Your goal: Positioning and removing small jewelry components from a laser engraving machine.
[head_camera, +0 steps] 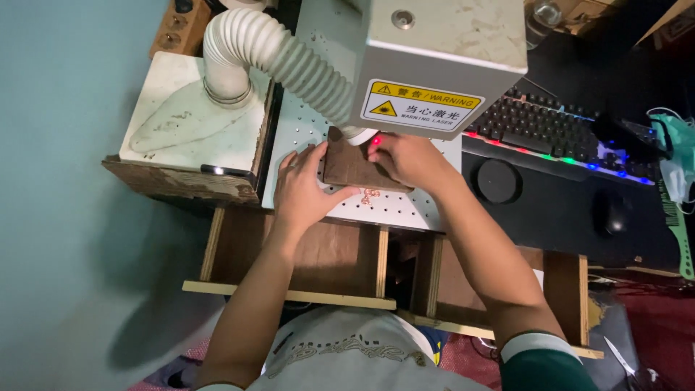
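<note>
A dark brown wooden block (349, 165) lies on the white perforated plate (394, 210) under a grey laser head (441, 54). My left hand (304, 190) presses flat against the block's left edge and front corner. My right hand (405, 159) grips its right side, a red light spot on one finger. A small reddish mark (370, 195) shows on the plate just in front of the block.
A white ribbed hose (279, 54) runs from a white box (190, 119) at left to the laser head. A lit keyboard (561, 134), a black round puck (496, 181) and a mouse (612, 213) lie at right. Wooden frame rails (289, 293) sit below.
</note>
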